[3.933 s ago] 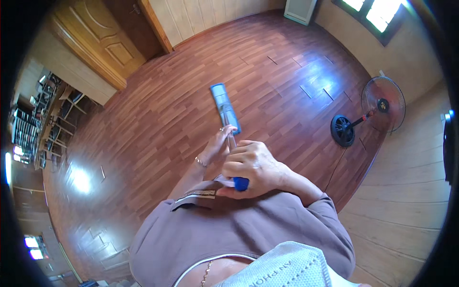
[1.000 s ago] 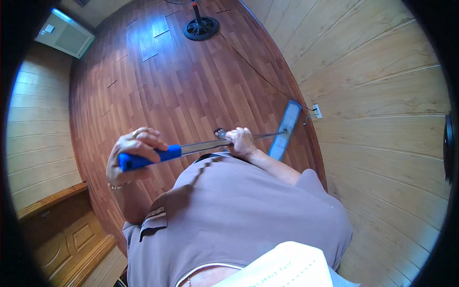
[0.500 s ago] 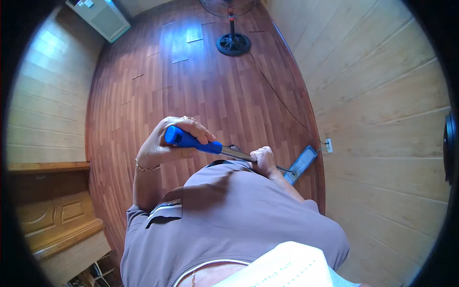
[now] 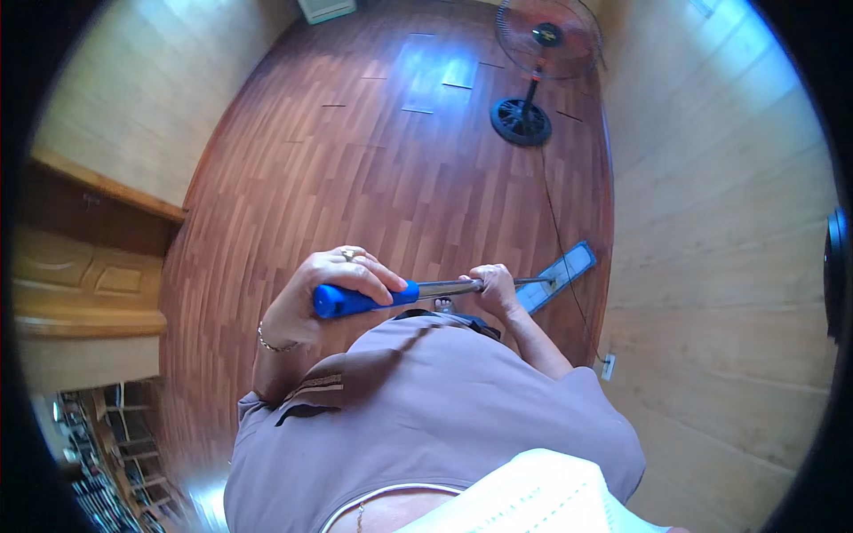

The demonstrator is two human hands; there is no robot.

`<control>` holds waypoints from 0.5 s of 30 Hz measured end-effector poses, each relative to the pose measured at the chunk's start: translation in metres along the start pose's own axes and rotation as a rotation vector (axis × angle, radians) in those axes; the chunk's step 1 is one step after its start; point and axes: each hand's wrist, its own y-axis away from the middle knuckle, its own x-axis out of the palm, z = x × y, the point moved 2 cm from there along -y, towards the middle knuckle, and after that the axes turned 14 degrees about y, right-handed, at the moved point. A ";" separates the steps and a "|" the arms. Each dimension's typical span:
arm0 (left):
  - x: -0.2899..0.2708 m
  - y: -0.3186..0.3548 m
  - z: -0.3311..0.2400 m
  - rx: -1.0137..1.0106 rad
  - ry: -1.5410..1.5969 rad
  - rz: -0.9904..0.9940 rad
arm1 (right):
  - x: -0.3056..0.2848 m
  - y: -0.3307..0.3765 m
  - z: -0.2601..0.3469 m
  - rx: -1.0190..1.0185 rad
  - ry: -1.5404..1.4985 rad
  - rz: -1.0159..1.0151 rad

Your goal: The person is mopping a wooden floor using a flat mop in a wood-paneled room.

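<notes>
I hold a flat mop crosswise in front of my waist. My left hand (image 4: 342, 282) is wrapped over the blue grip (image 4: 342, 301) at the top of its handle. Lower on the metal pole (image 4: 442, 289), my right hand (image 4: 493, 289) is closed round it. To the right, the pole runs down to the blue-edged mop head (image 4: 558, 277), which lies on the wood floor (image 4: 373, 204) close to the right wall. The fan's cord passes across the mop head.
A standing fan (image 4: 522, 120) is at the far right, its cord running to a wall socket (image 4: 609, 367). Wooden furniture (image 4: 89, 275) lines the left side, with shelves (image 4: 133, 444) nearer me. A white appliance (image 4: 327, 9) stands far off. Some floorboards show gaps.
My view has turned left, so the fan and furniture sit differently. The mop head now reaches under the fan's cord. Both hands keep their grip on the mop.
</notes>
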 end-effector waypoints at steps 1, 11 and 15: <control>0.000 0.000 -0.001 -0.004 -0.020 0.004 | -0.001 -0.010 -0.003 -0.016 -0.003 -0.004; 0.003 -0.001 -0.017 -0.015 -0.232 -0.098 | 0.020 -0.111 -0.008 -0.202 -0.066 0.085; 0.000 -0.004 -0.028 -0.028 -0.383 -0.131 | 0.033 -0.143 0.006 -0.339 -0.218 -0.024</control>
